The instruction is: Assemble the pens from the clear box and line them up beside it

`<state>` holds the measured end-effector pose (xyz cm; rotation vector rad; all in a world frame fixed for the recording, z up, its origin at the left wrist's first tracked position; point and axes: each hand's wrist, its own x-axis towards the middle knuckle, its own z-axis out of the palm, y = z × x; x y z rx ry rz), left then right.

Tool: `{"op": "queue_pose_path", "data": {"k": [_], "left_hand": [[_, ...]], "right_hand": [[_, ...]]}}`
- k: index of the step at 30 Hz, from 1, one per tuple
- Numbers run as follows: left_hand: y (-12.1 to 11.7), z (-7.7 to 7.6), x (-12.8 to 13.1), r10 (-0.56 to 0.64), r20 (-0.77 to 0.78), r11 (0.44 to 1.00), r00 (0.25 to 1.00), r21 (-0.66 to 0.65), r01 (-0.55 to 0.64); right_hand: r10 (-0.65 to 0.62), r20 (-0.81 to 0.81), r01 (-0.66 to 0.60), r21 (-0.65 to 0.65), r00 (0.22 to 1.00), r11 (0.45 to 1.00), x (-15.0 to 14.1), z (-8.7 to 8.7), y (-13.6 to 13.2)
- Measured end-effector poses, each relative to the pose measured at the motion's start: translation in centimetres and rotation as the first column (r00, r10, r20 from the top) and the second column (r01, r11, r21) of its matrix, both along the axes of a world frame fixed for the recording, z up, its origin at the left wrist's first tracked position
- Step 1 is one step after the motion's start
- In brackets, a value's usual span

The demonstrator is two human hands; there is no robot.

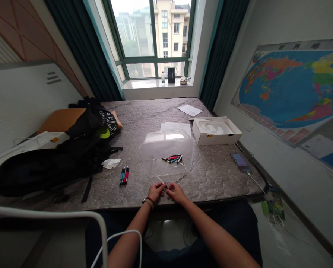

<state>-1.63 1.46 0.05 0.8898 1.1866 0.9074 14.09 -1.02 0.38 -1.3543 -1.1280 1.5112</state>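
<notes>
My left hand [156, 192] pinches a thin white pen part [161, 181] that sticks up past its fingertips. Close beside it, my right hand [176, 192] is closed on the dark lower end of the same piece, fingertips nearly touching the left ones. Just beyond both hands stands a clear plastic bin [152, 163]. Inside lie several loose pen pieces [174, 159], red, teal, black and white. To the left, several assembled pens [124, 176], teal and red, lie side by side. A row of small black pieces [180, 179] sits right of my hands.
A black backpack [43, 167] and a crumpled tissue [111, 163] lie at the left. Behind the bin are white papers [176, 127] and an open white box [218, 139]. A phone [240, 162] with a cable rests near the right edge. A white tube frame [57, 213] crosses the lower left.
</notes>
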Motion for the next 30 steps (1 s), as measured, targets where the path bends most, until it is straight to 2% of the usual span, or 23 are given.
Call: {"op": "queue_pose_path", "data": {"k": [6, 12, 18, 25, 30], "left_hand": [[0.1, 0.1, -0.6, 0.042, 0.036, 0.999, 0.998, -0.024, -0.041], [0.0, -0.1, -0.6, 0.004, 0.015, 1.0, 1.0, -0.019, -0.004], [0.0, -0.2, -0.6, 0.012, 0.017, 1.0, 1.0, -0.01, -0.012], [0.1, -0.4, -0.4, 0.049, 0.025, 0.999, 0.998, -0.005, -0.048], [0.1, -0.1, -0.5, 0.058, 0.041, 0.998, 0.997, -0.011, -0.057]], "right_hand": [[0.201, -0.144, -0.221, -0.132, 0.969, 0.966, 0.8, 0.9, 0.7], [0.22, -0.148, -0.242, -0.153, 0.964, 0.958, 0.6, 0.9, 0.9], [0.309, -0.089, -0.32, -0.158, 0.947, 0.934, 0.8, 0.8, 1.2], [0.225, 0.008, -0.222, -0.141, 0.974, 0.965, 0.5, 0.6, 1.0], [0.336, -0.018, -0.334, -0.183, 0.942, 0.925, 0.6, 1.3, 1.1]]}}
